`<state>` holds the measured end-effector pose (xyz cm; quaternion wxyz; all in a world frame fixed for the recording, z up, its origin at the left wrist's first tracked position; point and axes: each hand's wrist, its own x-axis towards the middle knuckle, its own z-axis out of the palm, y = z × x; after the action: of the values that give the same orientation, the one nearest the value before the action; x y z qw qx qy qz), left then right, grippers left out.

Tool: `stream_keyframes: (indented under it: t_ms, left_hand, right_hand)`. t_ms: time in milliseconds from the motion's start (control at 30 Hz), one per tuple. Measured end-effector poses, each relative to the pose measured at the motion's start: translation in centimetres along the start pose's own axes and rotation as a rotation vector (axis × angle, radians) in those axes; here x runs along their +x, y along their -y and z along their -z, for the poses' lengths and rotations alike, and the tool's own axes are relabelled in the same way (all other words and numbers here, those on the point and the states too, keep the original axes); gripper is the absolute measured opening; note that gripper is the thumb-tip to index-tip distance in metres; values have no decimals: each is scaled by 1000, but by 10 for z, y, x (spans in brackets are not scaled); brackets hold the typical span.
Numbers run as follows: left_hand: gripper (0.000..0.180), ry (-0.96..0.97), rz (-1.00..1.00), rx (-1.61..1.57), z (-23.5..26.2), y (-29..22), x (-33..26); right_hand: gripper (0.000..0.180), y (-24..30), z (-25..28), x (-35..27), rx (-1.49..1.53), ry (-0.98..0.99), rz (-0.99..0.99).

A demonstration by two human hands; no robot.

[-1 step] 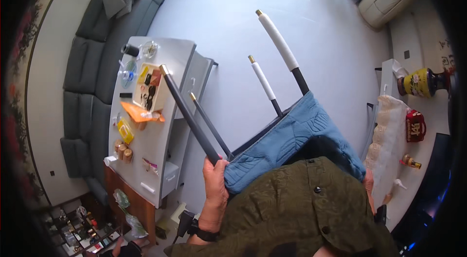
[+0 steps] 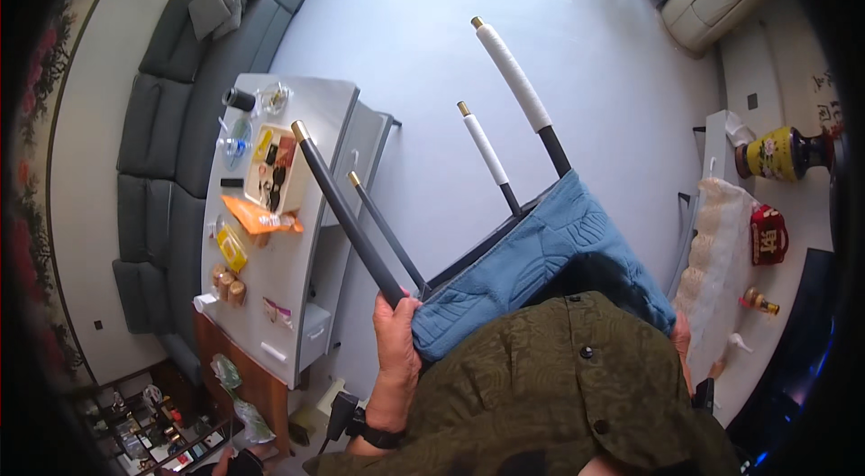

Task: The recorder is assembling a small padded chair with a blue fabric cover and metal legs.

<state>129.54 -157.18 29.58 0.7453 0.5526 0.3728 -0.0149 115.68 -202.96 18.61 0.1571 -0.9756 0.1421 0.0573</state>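
A chair with a blue quilted seat cover [image 2: 532, 246] is tipped against my front, its dark legs pointing away from me. The two far-right legs wear white wrapped sleeves, a longer sleeve [image 2: 512, 71] and a shorter sleeve [image 2: 485, 147]. On the left, the thick bare leg [image 2: 347, 219] and the thinner bare leg [image 2: 387, 237] show dark shafts. All the legs end in brass-coloured tips. My left hand [image 2: 396, 332] is closed round the seat corner at the base of the thick bare leg. At the cover's right edge my right hand [image 2: 682, 341] grips the chair, its fingers mostly hidden.
To the left stands a white coffee table [image 2: 288, 296] with a tray [image 2: 290, 192], an orange packet [image 2: 257, 217] and jars. A grey sofa [image 2: 153, 134] lies beyond it. A cabinet [image 2: 734, 197] at right bears a yellow vase [image 2: 775, 154]. Another person's hand [image 2: 225, 458] shows lower left.
The view has shifted slightly against the coffee table and sofa. Both my hands keep the same hold, and the chair stays tipped the same way.
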Motion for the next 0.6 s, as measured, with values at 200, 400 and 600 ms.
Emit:
stream_keyframes:
  t_ms: [200,400,600]
  left_hand:
    - [17,36,-105,92,-73,-19,21]
    - [19,78,-135,206,-140,-39,54]
    - [22,99,-61,116,-166,-53,122]
  right_hand:
    - [18,-29,-14,53,109,27,44]
    - [28,-49,-55,80,96,-13,-64]
    - [54,-36,-61,149,48,175,-137]
